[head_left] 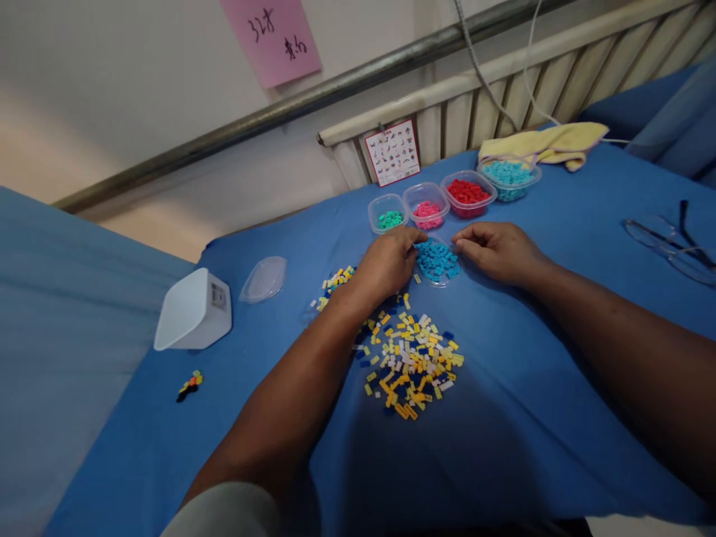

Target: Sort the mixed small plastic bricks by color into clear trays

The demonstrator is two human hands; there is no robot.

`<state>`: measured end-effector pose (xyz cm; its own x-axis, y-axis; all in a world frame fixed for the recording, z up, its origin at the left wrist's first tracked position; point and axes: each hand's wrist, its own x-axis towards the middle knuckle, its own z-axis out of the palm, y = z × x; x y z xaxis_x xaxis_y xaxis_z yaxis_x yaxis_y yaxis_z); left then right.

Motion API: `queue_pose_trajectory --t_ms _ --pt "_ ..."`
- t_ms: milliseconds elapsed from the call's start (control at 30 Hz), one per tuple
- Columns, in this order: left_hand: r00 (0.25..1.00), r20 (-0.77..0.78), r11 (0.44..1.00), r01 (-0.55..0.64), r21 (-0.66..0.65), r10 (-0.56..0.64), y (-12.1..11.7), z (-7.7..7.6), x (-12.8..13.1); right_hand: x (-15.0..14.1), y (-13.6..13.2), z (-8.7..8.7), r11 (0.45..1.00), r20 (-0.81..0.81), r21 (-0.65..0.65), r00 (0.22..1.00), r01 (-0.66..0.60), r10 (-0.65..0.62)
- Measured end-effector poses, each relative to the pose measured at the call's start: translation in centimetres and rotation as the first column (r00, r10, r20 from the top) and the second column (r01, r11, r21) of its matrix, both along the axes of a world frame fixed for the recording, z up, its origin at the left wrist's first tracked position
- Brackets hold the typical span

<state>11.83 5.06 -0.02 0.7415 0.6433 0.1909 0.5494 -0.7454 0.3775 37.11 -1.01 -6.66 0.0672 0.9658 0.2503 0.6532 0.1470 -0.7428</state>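
Observation:
Small blue building bricks (437, 258) lie heaped in a shallow clear plastic lid (440, 283) between my hands. My left hand (390, 259) is closed at the lid's left rim, its fingertips partly hidden. On the opposite side, my right hand (497, 250) pinches at the right rim with thumb and forefinger. Closer to me spreads a loose pile of yellow, white and dark blue bricks (417, 358). A smaller group of mixed bricks (337, 279) shows beyond my left forearm, which covers part of the pile.
Clear tubs of green bricks (390, 219), pink bricks (428, 212), red bricks (468, 192) and light blue bricks (508, 174) line the back. A yellow cloth (551, 144) and glasses (671, 242) lie right. Left are a white box (193, 309), a clear lid (265, 280) and a few joined bricks (191, 385).

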Motion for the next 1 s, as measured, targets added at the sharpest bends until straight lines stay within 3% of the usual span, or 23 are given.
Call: queue_pose_trajectory --t_ms 100,200,333,467,667,1000 --pt "0.997 0.05 0.997 -0.057 0.058 0.055 -0.4 1.0 -2.5 0.1 -0.1 0.0 1.0 0.005 -0.016 1.0 0.004 -0.004" --pt "0.988 0.013 0.985 -0.154 0.075 0.153 -1.0 2.3 -7.0 0.2 -0.2 -0.2 0.999 0.0 -0.032 1.0 0.014 -0.014" --pt "0.941 -0.082 0.944 -0.33 -0.002 0.329 -2.8 3.8 -13.6 0.2 -0.5 -0.3 0.999 -0.002 -0.041 0.999 0.035 -0.035" --pt "0.914 -0.129 0.911 -0.398 -0.102 0.385 -5.1 4.0 -17.9 0.1 -0.8 -0.1 0.997 0.004 -0.059 0.999 0.051 -0.051" --pt "0.955 -0.16 0.931 -0.281 -0.233 0.248 -6.8 3.0 -19.1 -0.1 -1.1 0.4 0.994 0.028 -0.072 0.996 0.088 -0.086" --pt "0.922 -0.324 0.96 -0.258 -0.105 0.212 -7.3 1.6 -18.3 0.5 -1.4 0.2 0.99 0.073 -0.091 0.992 0.108 -0.101"
